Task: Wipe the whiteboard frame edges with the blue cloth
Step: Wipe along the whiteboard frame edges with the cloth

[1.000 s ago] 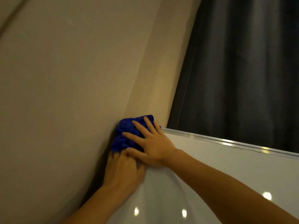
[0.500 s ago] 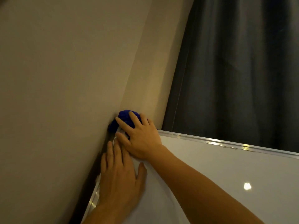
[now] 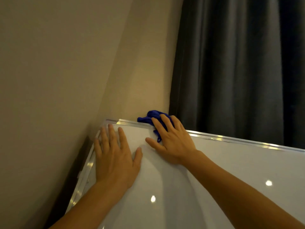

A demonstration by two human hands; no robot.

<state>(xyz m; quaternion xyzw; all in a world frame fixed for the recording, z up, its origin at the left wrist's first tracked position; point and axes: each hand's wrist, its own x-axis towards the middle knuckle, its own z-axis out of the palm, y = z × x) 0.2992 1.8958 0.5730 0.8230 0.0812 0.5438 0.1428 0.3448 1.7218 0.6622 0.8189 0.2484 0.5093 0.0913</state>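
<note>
A white whiteboard with a shiny metal frame [image 3: 231,139] fills the lower right. Its top-left corner sits against the beige wall. A crumpled blue cloth [image 3: 151,117] lies over the frame's top edge, a little right of that corner. My right hand [image 3: 171,139] presses on the cloth with fingers spread; most of the cloth is hidden under it. My left hand [image 3: 115,156] lies flat on the board surface near the corner, fingers apart, holding nothing.
A beige wall [image 3: 57,80] runs along the board's left edge, leaving a dark narrow gap. Dark grey curtains [image 3: 239,63] hang behind the board's top edge on the right. Ceiling lights reflect on the glossy board surface [image 3: 231,171].
My right hand has slid the blue cloth from the top-left corner rightward along the top frame edge. My left hand has flattened on the board near the corner.
</note>
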